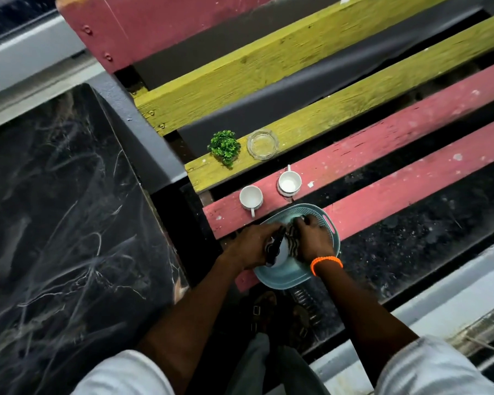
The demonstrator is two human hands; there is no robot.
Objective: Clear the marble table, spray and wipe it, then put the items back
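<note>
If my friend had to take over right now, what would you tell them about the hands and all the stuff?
Left hand grips a spray bottle over the blue tray. Right hand holds a striped cloth in that tray.
On the bench: two white cups, glass ashtray, small green plant.
Done: marble table is cleared.
Left: spray it, wipe it, put everything back.

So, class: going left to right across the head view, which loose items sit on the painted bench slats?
Small green leafy plant → white ceramic cup with handle toward the viewer → clear round glass ashtray → second white ceramic cup.
</note>
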